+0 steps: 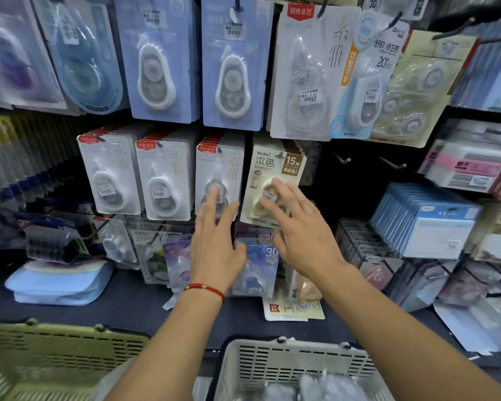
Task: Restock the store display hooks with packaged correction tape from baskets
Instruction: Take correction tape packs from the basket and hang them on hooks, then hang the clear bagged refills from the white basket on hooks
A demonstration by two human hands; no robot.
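Cream card with a brown "15M" corner is sitting under the right hand (297,227), whose fingers are spread flat against that beige pack (275,180) hanging on its hook in the middle row. The left hand (214,238), wearing a red string bracelet (206,289) at the wrist, is likewise open, its fingertips pressing on the neighbouring white pack (219,175) with the red tab. Neither hand is gripping anything. It looks like the squaring-up step: both palms seem to be patting hung stock flat and straight. More packaged correction tape is waiting in the grey basket (289,360) below, near the arms, with a green basket (55,354) to its left. Two bare hooks (342,159) are showing just right of the beige pack. The next move probably calls for dropping a hand into the grey basket, pinching one pack by its top edge, and threading its hang-hole onto a bare hook.
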